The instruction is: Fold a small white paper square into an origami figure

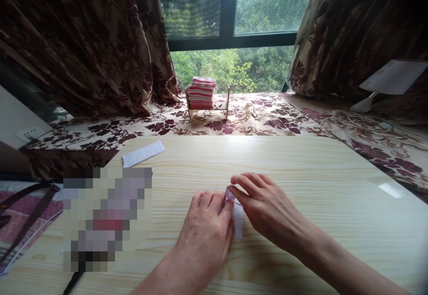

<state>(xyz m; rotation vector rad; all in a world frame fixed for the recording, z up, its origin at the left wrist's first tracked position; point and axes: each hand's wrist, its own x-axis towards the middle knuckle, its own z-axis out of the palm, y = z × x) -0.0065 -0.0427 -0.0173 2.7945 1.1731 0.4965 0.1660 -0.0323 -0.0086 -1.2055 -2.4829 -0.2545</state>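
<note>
Left hand point(206, 223) and right hand point(265, 203) (two) hold one pale strip point(237, 223).

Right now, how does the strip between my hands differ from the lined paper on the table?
The pale strip is in your left hand and right hand, its far end curled; the lined paper lies flat, untouched. The pale strip looks lilac, the lined paper white. Both are narrow.

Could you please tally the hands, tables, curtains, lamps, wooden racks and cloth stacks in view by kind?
Hands: 2 (left hand, right hand)
Table: 1
Curtains: 2 (left curtain, right curtain)
Lamp: 1
Wooden rack: 1
Cloth stack: 1
Total: 8
</note>
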